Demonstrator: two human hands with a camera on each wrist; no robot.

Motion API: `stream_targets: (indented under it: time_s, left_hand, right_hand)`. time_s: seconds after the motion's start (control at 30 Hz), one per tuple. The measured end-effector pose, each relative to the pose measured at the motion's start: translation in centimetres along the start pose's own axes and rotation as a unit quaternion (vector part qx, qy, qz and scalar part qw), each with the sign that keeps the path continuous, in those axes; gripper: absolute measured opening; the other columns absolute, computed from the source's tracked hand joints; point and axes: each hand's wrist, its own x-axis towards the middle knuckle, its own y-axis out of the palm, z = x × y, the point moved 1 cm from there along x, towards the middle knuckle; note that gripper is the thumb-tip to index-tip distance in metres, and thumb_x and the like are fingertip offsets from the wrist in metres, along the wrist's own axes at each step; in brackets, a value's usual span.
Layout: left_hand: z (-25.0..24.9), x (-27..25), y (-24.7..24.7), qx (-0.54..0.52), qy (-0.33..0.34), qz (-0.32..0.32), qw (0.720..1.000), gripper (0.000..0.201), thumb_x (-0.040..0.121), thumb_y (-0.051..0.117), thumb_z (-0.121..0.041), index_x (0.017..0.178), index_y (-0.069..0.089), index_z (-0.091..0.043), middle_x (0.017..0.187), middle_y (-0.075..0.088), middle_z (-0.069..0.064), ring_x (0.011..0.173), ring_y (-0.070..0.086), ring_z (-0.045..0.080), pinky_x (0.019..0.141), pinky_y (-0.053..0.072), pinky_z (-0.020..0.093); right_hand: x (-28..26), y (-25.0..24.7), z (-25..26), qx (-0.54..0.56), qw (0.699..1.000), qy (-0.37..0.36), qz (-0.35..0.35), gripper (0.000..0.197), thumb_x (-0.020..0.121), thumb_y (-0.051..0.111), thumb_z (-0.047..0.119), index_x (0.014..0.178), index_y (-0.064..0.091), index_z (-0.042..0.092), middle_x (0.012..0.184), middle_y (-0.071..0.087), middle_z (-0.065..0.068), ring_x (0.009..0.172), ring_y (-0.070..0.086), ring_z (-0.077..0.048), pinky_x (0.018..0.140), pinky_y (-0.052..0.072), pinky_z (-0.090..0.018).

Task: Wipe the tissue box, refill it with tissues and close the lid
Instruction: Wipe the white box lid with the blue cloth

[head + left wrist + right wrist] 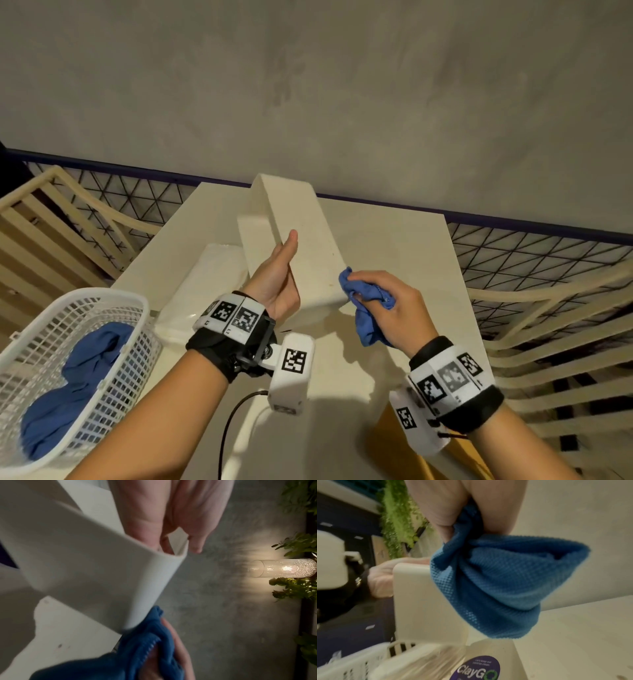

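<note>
Left hand [278, 281] gripping tissue box [301, 246], right hand [394, 305] pressing cloth [364, 301] against it

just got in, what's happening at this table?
A person is wiping a white tissue box. The left hand grips it, tilted up off the white table, while the right hand presses a bunched blue cloth against its near right corner. A wrapped tissue pack lies to the left, not yet loaded. More blue cloth sits in the white basket.

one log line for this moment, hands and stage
stage: wiping | left hand: holds tissue box tilted above table | right hand: grips blue cloth against box | refill: not yet
</note>
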Motion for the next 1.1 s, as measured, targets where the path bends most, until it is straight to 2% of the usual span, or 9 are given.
stream_targets:
  time_s: [0.13, 0.3, 0.37, 0.47, 0.6, 0.77, 0.9, 0.97, 1.1]
  left_hand:
    - [0.2, 0.1, 0.4, 0.056, -0.015, 0.038, 0.998, 0.068, 0.087, 0.012, -0.065, 0.114, 0.055, -0.019, 0.101, 0.068, 0.007, 0.091, 0.066, 0.020, 0.074, 0.057, 0.032]
    - [0.9, 0.0, 1.2, 0.051, -0.025, 0.007, 0.998, 0.062, 0.091, 0.026, -0.060, 0.119, 0.057, -0.015, 0.088, 0.071, 0.008, 0.086, 0.065, 0.021, 0.081, 0.051, 0.031]
    - [1.5, 0.3, 1.0, 0.083, -0.040, -0.016, 0.996, 0.050, 0.089, 0.036, -0.058, 0.100, 0.061, -0.017, 0.077, 0.068, 0.009, 0.079, 0.061, 0.021, 0.081, 0.048, 0.033]
    - [1.1, -0.2, 1.1, 0.114, -0.059, -0.029, 0.991, 0.068, 0.076, 0.048, -0.069, 0.114, 0.061, -0.014, 0.111, 0.068, 0.012, 0.106, 0.060, 0.028, 0.108, 0.038, 0.044]
    - [1.6, 1.7, -0.8, 0.114, -0.038, -0.025, 0.992, 0.110, 0.046, 0.061, -0.079, 0.139, 0.042, -0.023, 0.148, 0.041, 0.003, 0.136, 0.038, 0.024, 0.117, 0.020, 0.047]
    - [1.8, 1.0, -0.6, 0.099, -0.058, -0.044, 0.992, 0.106, 0.062, 0.053, -0.076, 0.144, 0.032, -0.012, 0.150, 0.034, 0.012, 0.137, 0.037, 0.029, 0.116, 0.025, 0.046]
    - [1.9, 0.3, 0.2, 0.129, -0.053, -0.031, 0.990, 0.094, 0.056, 0.056, -0.074, 0.136, 0.046, -0.025, 0.145, 0.045, 0.003, 0.135, 0.040, 0.025, 0.116, 0.022, 0.045]
    - [1.4, -0.3, 0.5, 0.135, -0.051, -0.042, 0.989, 0.074, 0.071, 0.050, -0.068, 0.128, 0.054, -0.022, 0.129, 0.060, 0.004, 0.124, 0.050, 0.024, 0.111, 0.031, 0.042]
    - [1.3, 0.6, -0.7, 0.130, -0.055, -0.015, 0.990, 0.051, 0.091, 0.038, -0.053, 0.092, 0.061, -0.008, 0.065, 0.069, 0.012, 0.078, 0.059, 0.027, 0.080, 0.044, 0.034]
  right_hand:
    - [-0.8, 1.2, 0.2, -0.095, 0.991, -0.094, -0.017, 0.033, 0.076, 0.051, -0.010, 0.099, 0.070, 0.005, 0.105, 0.068, -0.008, 0.104, 0.051, -0.013, 0.093, 0.031, 0.002]
    - [-1.2, 3.2, 2.9, -0.146, 0.961, -0.230, 0.055, 0.039, 0.069, 0.036, 0.000, 0.089, 0.070, -0.002, 0.097, 0.071, -0.017, 0.098, 0.047, -0.019, 0.096, 0.027, -0.008]
    - [-0.1, 3.7, 3.3, -0.162, 0.954, -0.233, 0.099, 0.039, 0.068, 0.038, -0.002, 0.089, 0.071, 0.000, 0.094, 0.072, -0.014, 0.099, 0.052, -0.022, 0.090, 0.035, -0.018]
    - [2.3, 2.2, 2.9, -0.162, 0.961, -0.211, 0.075, 0.039, 0.062, 0.045, -0.012, 0.090, 0.070, -0.001, 0.097, 0.072, -0.016, 0.098, 0.056, -0.027, 0.092, 0.035, -0.024]
    - [2.3, 1.1, 2.8, -0.139, 0.969, -0.202, -0.036, 0.041, 0.069, 0.036, -0.001, 0.093, 0.069, -0.002, 0.099, 0.070, -0.019, 0.100, 0.047, -0.018, 0.097, 0.032, -0.017]
    - [0.7, 2.9, 3.7, -0.190, 0.936, -0.276, 0.107, 0.036, 0.071, 0.036, 0.001, 0.085, 0.070, 0.000, 0.087, 0.073, -0.013, 0.088, 0.046, -0.016, 0.082, 0.035, -0.020]
    - [5.0, 0.3, 3.8, -0.168, 0.960, -0.222, -0.008, 0.037, 0.067, 0.037, 0.005, 0.084, 0.069, -0.004, 0.079, 0.069, -0.020, 0.079, 0.048, -0.015, 0.083, 0.033, -0.008]
    - [5.4, 0.5, 3.6, -0.173, 0.966, -0.186, -0.041, 0.035, 0.069, 0.041, 0.004, 0.089, 0.069, 0.000, 0.086, 0.069, -0.017, 0.082, 0.054, -0.016, 0.083, 0.039, -0.019]
    - [1.3, 3.2, 3.7, -0.185, 0.942, -0.254, 0.113, 0.032, 0.073, 0.041, 0.001, 0.089, 0.068, 0.001, 0.084, 0.071, -0.014, 0.076, 0.063, -0.030, 0.073, 0.042, -0.031]
